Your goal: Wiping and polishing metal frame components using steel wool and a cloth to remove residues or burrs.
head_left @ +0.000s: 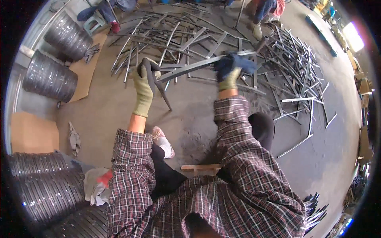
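You hold a long grey metal bar (198, 65) above the floor, just above the picture's middle, running from about nine o'clock up toward two o'clock. Your right hand (232, 71), in a dark-and-tan glove, is closed around the bar near its upper end. Your left hand (145, 79), in an olive glove, is clenched at the bar's lower end, where a thinner dark rod (162, 93) slants down toward five o'clock from your grip; whether that rod is joined to the bar, you cannot tell.

Behind the bar, from eleven to three o'clock, a loose heap of similar metal strips (285, 71) lies scattered over the concrete floor (111, 115). At six o'clock from the bar your plaid sleeves come in, with a pale shoe (162, 142) between them and a short wooden block (200, 167) just beside your knee. At nine to ten o'clock stand dark ribbed rolls (49, 79) on cardboard (85, 71). At twelve o'clock, other people's legs (260, 14) stand beyond the heap.
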Demonstrator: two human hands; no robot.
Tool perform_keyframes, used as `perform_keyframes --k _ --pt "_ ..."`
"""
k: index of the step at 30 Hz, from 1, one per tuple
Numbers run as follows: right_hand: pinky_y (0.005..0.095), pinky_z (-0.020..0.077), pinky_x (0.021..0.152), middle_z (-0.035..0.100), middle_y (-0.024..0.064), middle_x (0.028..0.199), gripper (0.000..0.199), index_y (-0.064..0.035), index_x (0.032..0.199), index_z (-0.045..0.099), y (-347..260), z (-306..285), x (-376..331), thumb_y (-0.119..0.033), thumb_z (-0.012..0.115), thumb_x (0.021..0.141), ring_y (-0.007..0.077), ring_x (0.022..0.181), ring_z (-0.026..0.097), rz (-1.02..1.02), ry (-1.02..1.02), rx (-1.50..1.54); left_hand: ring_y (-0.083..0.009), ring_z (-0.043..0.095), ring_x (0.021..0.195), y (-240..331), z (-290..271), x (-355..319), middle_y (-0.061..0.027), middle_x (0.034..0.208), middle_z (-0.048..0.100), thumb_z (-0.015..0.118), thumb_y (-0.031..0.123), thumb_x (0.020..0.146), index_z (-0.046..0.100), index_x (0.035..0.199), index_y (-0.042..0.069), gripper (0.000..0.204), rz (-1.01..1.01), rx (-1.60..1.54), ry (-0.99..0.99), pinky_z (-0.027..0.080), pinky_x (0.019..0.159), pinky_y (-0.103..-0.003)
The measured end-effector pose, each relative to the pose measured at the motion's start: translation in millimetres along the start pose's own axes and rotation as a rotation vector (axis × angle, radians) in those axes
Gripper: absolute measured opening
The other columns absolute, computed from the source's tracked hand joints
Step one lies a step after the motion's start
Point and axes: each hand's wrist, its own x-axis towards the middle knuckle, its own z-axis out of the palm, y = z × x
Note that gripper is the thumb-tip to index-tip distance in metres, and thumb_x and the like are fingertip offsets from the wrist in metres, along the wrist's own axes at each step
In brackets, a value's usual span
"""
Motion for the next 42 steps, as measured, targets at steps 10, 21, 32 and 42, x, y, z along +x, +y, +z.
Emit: perform_keyframes --k 10,21,32,42 --pt "0.0326 0.0494 0.061 0.059 0.0092 0.078 0.031 -0.0090 0.099 0.058 72.1 23.0 -60.3 -0.037 0.064 0.088 0.0237 0.070 0.060 0.345 0.033 0.066 -0.0102 0.055 0.063 8.8 37.6 -9.3 -0.0037 0.079 0.060 0.052 0.041 0.098 0.059 0.094 0.001 0.041 -0.001 0.131 0.108 0.046 0.056 -0.025" --pt "0.0271 0.0466 0.075 0.058 -0.0002 0.115 0.039 -0.0075 0.134 0.046 155.8 22.5 -164.6 -0.020 0.054 0.098 0.0125 0.088 0.054 -0.070 -0.196 -0.584 -0.0114 0.052 0.059 -6.3 27.9 2.3 -0.0026 0.069 0.055 0.047 0.044 0.100 0.056 0.089 0.005 0.041 -0.191 0.010 0.099 0.044 0.057 -0.027" --pt "0.0252 0.0475 0.068 0.058 -0.0005 0.088 0.013 -0.0082 0.101 0.060 61.8 62.2 -127.1 -0.017 0.062 0.091 0.0116 0.076 0.056 -0.095 0.095 -0.115 -0.0098 0.047 0.054 -15.5 11.9 6.9 -0.0009 0.062 0.055 0.046 0.041 0.100 0.058 0.086 0.007 0.038 -0.053 0.289 0.230 0.038 0.053 -0.027" --pt "0.0233 0.0372 0.046 0.057 0.0012 0.083 0.019 -0.0029 0.111 0.056 25.8 135.1 -139.6 -0.010 0.055 0.094 0.0100 0.060 0.051 -0.408 -0.046 -0.258 -0.0169 0.055 0.102 18.5 41.8 -6.5 -0.0087 0.118 0.059 0.045 0.029 0.101 0.051 0.132 0.000 0.043 -0.041 0.425 0.112 0.044 0.090 -0.032"
